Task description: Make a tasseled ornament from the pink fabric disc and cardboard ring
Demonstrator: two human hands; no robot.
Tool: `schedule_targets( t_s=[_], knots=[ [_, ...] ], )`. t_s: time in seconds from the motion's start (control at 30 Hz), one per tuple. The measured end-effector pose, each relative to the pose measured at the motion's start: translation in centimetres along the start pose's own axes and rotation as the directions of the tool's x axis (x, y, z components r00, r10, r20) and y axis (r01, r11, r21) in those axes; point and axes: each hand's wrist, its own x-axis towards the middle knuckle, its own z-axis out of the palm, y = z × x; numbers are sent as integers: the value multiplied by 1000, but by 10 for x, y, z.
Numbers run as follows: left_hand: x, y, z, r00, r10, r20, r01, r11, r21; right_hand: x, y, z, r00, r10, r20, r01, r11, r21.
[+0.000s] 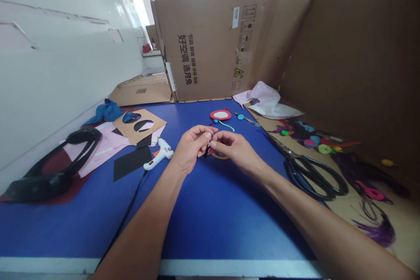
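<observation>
1 head view — forward, down, over table (197,210)

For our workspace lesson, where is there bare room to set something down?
The blue table is bare between left forearm and right forearm; between the black sheet and front edge; and between the cardboard cutout and red-rimmed oval. Crowded: right side, around scissors.
</observation>
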Motion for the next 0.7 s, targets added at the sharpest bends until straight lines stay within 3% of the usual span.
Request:
schedule_targets(
  t_s=[0.13, 0.23, 0.37, 0.57, 0.7],
  knots=[
    [0, -2, 1, 1000, -14, 1, 14, 1000, 2, 1, 7, -2, 999, -20, -33, 17, 995, -95],
    [1, -3, 1, 1000, 6, -22, -6, 1000, -6, 2, 9, -3, 999, -8, -43, 5, 998, -68],
    [6, -4, -2, 987, 52, -151, -61, 997, -56, 5, 7, -6, 993, -38, -115, 41, 999, 17],
    [15, -7, -12, 897, 143, -417, -173, 984, -35, 14, 10, -24, 914, -61, -401, 93, 994, 61],
    [17, -9, -16, 845, 189, -501, -205, 978, 24, 21, 20, -40, 853, -75, -517, 118, 992, 51]
  ],
)
